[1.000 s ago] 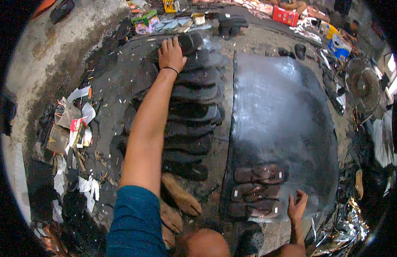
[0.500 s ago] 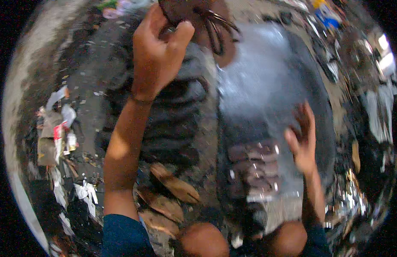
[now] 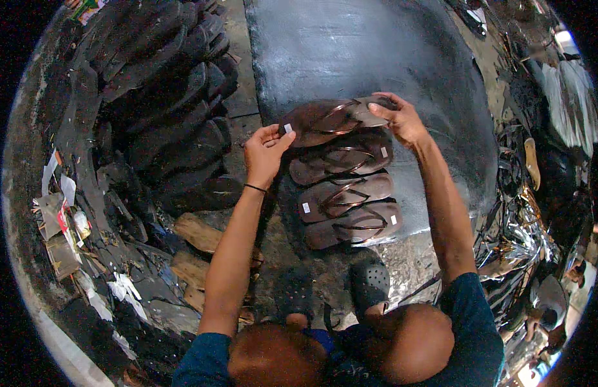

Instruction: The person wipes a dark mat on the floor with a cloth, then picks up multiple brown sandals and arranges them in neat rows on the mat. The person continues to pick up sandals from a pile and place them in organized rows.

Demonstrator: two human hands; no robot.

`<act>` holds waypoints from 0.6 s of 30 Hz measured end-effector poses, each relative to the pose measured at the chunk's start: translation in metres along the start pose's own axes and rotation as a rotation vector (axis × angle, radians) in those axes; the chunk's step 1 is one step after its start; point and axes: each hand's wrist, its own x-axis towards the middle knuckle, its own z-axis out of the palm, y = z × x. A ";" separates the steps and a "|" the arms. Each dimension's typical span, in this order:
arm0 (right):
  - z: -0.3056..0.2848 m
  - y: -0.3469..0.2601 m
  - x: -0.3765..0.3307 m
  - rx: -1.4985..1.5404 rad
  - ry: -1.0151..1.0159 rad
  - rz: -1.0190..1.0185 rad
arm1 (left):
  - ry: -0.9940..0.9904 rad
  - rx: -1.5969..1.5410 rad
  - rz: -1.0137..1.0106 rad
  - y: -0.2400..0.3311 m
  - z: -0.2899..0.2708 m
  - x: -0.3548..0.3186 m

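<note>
Sandal held between left hand and right hand, behind a row of three sandals on the sheet; stacked soles left; clogs nearest.

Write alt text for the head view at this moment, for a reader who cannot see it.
Seen from above, a person's left hand and right hand hold the two ends of a brown flip-flop sandal over a row of three similar sandals lying on a dark grey sheet. A stack of black soles lies to the left, with wooden blocks nearer the knees.
</note>
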 end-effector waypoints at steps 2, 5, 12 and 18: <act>0.004 0.016 0.004 -0.178 0.059 -0.031 | 0.066 0.225 0.037 -0.009 -0.001 -0.002; 0.001 0.034 0.004 -0.471 0.225 -0.123 | 0.063 0.319 0.028 -0.012 0.005 -0.001; 0.019 0.041 -0.001 -0.916 0.530 -0.301 | 0.098 0.681 0.145 -0.003 0.013 0.003; -0.001 0.042 0.002 -1.164 0.461 -0.266 | 0.010 1.162 0.382 0.024 0.016 0.014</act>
